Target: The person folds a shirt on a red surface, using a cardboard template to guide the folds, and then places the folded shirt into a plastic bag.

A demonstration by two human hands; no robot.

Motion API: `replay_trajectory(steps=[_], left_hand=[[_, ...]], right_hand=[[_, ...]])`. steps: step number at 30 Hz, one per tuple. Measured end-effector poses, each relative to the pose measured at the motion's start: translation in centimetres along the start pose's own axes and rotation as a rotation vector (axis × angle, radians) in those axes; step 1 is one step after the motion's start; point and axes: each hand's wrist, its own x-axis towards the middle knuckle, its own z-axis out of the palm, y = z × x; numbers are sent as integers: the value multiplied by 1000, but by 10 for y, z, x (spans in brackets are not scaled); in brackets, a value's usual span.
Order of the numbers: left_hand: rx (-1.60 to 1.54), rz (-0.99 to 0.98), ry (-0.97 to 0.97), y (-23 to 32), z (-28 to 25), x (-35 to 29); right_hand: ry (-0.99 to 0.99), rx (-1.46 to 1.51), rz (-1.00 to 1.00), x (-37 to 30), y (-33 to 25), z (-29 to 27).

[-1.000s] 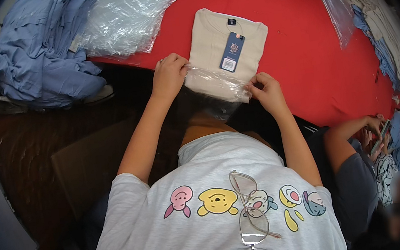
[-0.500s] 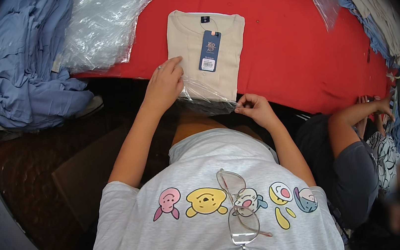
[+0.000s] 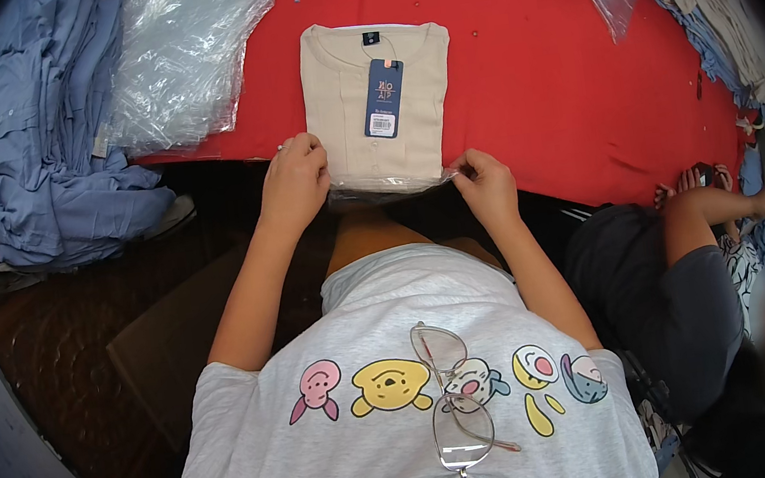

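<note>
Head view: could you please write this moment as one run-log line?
beige shirt: folded, tagged; clear plastic: along shirt's lower edge; left hand: at shirt's left edge; right hand: pinching plastic

Bkgd. of rm.: red-covered tbl. (image 3: 553, 75), upper ctr. to R; dk.-brown patterned flr. (image 3: 40, 324), lower L; pale flat panel (image 3: 28, 459), far L; brown flat board (image 3: 169, 327), R of panel.

A: Shirt?
B: Folded shirt (image 3: 343, 115), beige, flat, front up, neckline at far end, near end by the table (image 3: 544, 76) edge
A: Tag?
B: Dark blue hang tag (image 3: 386, 86), slightly tilted on the front, looped near the neck
A: Plastic?
B: Clear film (image 3: 390, 184), crinkled, across shirt's near end
</note>
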Motion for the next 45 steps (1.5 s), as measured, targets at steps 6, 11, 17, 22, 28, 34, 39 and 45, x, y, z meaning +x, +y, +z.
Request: replay_trajectory(steps=[6, 11, 17, 22, 28, 34, 39, 45], left_hand=[[-309, -265, -21, 2, -17, -10], [-564, -101, -240, 26, -19, -35], [-585, -8, -236, 70, 30, -55], [-657, -117, -283, 70, 30, -55], [-633, 40, -360, 59, 17, -55], [-459, 91, -833, 46, 16, -58], [-175, 81, -884, 33, 24, -50], [-335, 191, -614, 30, 23, -56]], right_hand=[[-94, -117, -184, 18, -31, -21], [-175, -9, -143, 20, -27, -22], [-447, 273, -153, -8, -36, -34], [-766, 756, 77, -41, -34, -36], [-871, -42, -121, -26, -53, -59], [-625, 7, -375, -27, -39, -51], [-868, 247, -283, -37, -43, -39], [-881, -513, -449, -33, -34, -29]])
